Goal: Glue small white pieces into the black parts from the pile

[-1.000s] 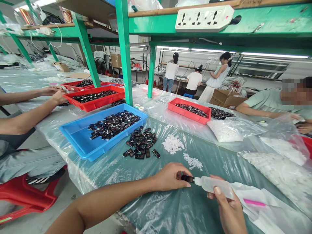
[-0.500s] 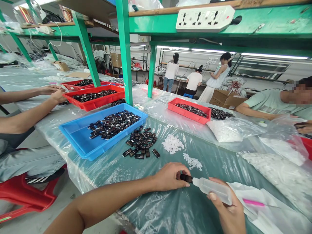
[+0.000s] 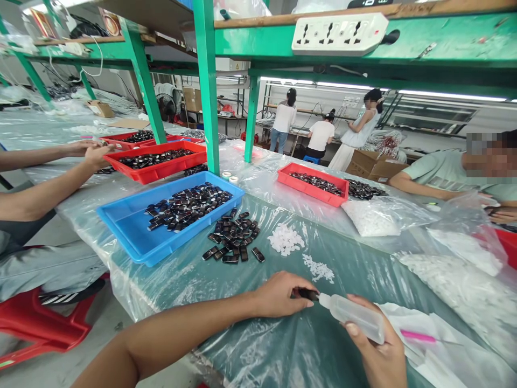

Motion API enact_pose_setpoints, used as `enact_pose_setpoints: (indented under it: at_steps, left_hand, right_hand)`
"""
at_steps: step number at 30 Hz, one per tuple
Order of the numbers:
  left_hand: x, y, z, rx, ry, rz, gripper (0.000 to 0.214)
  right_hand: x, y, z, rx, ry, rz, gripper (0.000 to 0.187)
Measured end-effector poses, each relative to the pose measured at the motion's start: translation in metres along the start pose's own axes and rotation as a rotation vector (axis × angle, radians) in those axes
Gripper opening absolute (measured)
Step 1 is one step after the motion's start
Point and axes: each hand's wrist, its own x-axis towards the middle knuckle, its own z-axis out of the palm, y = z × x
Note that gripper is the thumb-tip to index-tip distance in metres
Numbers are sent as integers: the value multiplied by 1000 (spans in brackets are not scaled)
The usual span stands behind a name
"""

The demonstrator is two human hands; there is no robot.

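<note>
- While the left hand (image 3: 285, 293), in the head view, grips a small black piece (image 3: 308, 294) between thumb and fingers, much of that piece is hidden by them.
- Its visible end points right, toward the right hand (image 3: 383, 342), whose fingers wrap a translucent squeeze bottle (image 3: 357, 317).
- The bottle lies tilted, nozzle at the black piece's end — whether they touch, I cannot tell.
- Beyond the left hand, small white bits (image 3: 319, 268) and a mound of larger white pieces (image 3: 286, 238) lie on the plastic-covered tabletop (image 3: 258, 350).
- Left of that mound, loose black pieces (image 3: 234, 237) sit just beside a blue tray (image 3: 125, 226), which holds more of the same.
- Near the right hand — on its right — a pink-handled tool (image 3: 418, 336) rests on a white sheet (image 3: 432, 360).
- At far left, a co-worker's hands (image 3: 96, 154) are beside a red tray (image 3: 159, 175) of black pieces.
</note>
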Motion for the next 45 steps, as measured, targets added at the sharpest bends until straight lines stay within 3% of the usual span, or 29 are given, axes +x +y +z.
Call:
enact_pose_setpoints:
  at_steps: [8, 15, 20, 25, 31, 41, 45]
  left_hand:
    - [-1, 1, -2, 48, -29, 37, 25]
    - [0, 1, -1, 63, 9, 10, 25]
    - [0, -2, 1, 49, 40, -16, 24]
    - [-1, 0, 1, -7, 37, 13, 25]
    - [-1, 1, 0, -64, 49, 29, 27]
    - [0, -1, 0, -43, 73, 14, 24]
    - [0, 0, -1, -52, 80, 10, 23]
  right_hand:
    - [0, -3, 2, -30, -20, -30, 39]
    - [-5, -13, 4, -150, -14, -213, 28]
    - [-5, -14, 3, -147, 1, -253, 26]
    - [-6, -11, 2, -120, 25, -204, 29]
    - [-6, -11, 5, -65, 55, -31, 36]
    - [2, 3, -4, -1, -92, 105, 44]
    - [2, 2, -2, 2, -89, 118, 45]
